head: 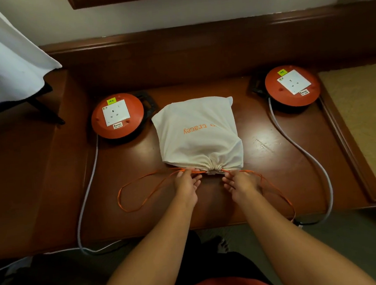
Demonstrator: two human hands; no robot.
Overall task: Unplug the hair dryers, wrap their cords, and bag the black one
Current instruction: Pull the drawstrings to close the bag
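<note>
A cream drawstring bag (198, 132) with orange lettering lies bulging in the middle of the wooden desk (272, 153); its mouth is gathered tight toward me. My left hand (187, 184) pinches the orange drawstring (139, 192) just left of the gathered mouth. My right hand (240, 183) pinches the cord on the right side. Long orange loops trail out to both sides across the desk. No hair dryer is visible; whatever fills the bag is hidden.
Two orange extension reels with white sockets sit on the desk, one at the left (117, 115) and one at the right (292, 86). Their grey cables (306, 152) run off the front edge. A white cloth (0, 63) hangs at far left.
</note>
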